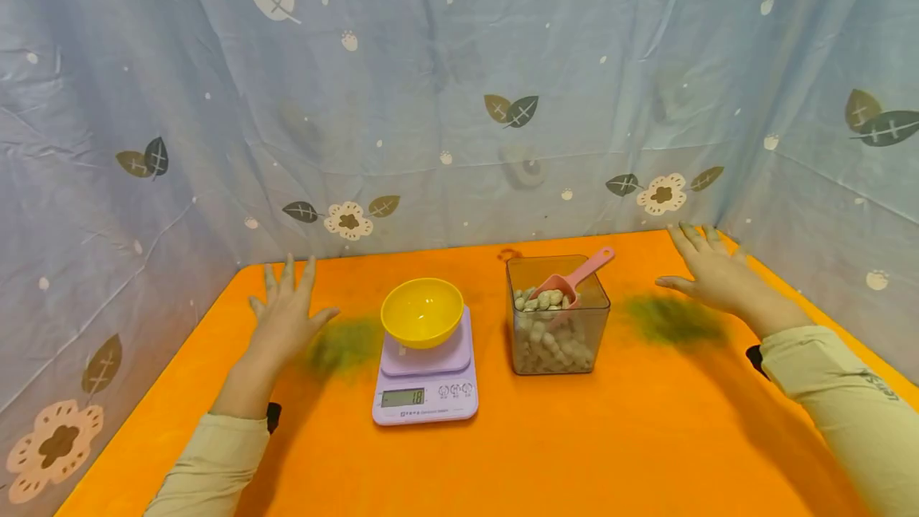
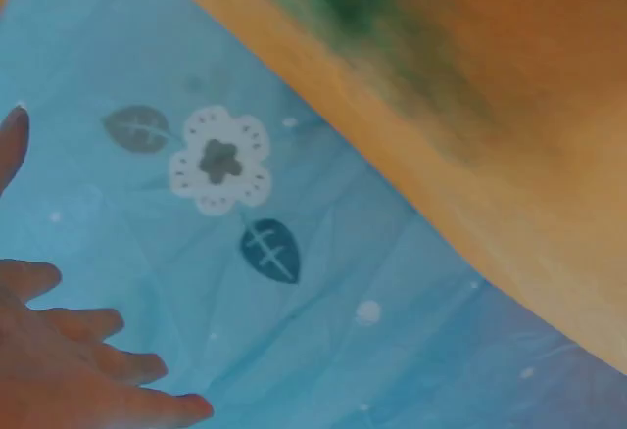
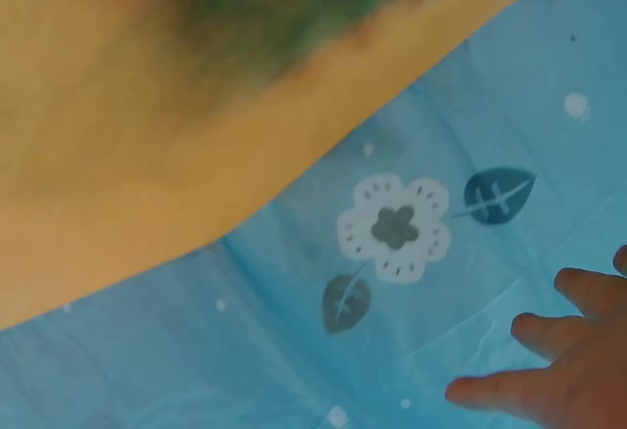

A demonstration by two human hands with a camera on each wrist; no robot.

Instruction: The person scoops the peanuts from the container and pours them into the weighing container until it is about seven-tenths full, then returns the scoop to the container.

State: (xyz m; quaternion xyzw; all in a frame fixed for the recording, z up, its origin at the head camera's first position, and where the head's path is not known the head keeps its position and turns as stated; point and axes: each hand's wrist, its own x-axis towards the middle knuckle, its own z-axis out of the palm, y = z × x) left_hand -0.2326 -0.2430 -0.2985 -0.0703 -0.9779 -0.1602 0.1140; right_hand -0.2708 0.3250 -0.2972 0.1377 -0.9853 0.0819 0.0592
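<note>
My left hand (image 1: 282,324) is held over the left side of the table with its fingers spread, holding nothing. To its right a yellow bowl (image 1: 422,313) sits on a lilac kitchen scale (image 1: 425,389), whose display reads about 18. My right hand (image 1: 718,274) is over the right side, fingers apart and nothing in them. Between the scale and that hand stands a clear square container (image 1: 556,341) with whitish, peanut-like pieces (image 1: 549,299) in it. A pink scoop (image 1: 574,278) rests in the container, its handle sticking up past the rim to the right.
An orange cloth (image 1: 502,453) covers the table, with blurred green patches under both hands. Pale blue curtains (image 1: 445,62) with leaf and flower prints hang behind the table and along both sides.
</note>
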